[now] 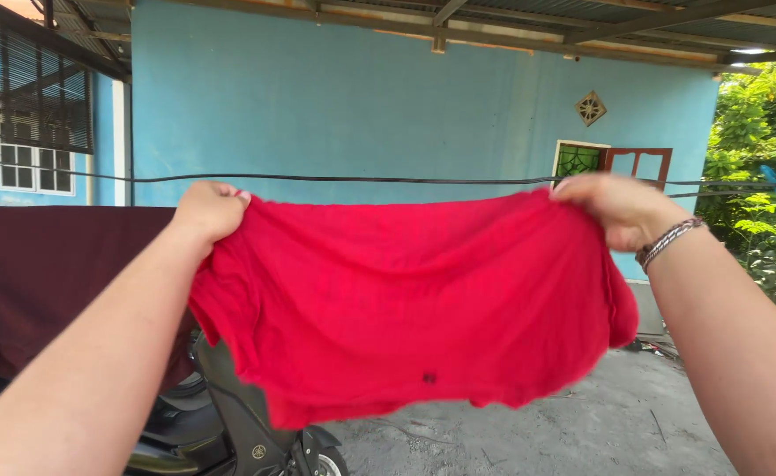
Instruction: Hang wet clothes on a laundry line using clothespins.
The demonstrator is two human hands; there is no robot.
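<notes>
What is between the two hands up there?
The red cloth stretches between the left hand and the right hand, just under the black line. The head view shows it.

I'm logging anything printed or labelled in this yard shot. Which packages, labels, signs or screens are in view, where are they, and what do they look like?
No packages, signs or screens are in view.
Round emblem: small, pale, on the dark scooter body at bottom left, below the red cloth; too small to make out.
Small dark mark: near the cloth's lower edge; may be a stain, not a label.
</notes>
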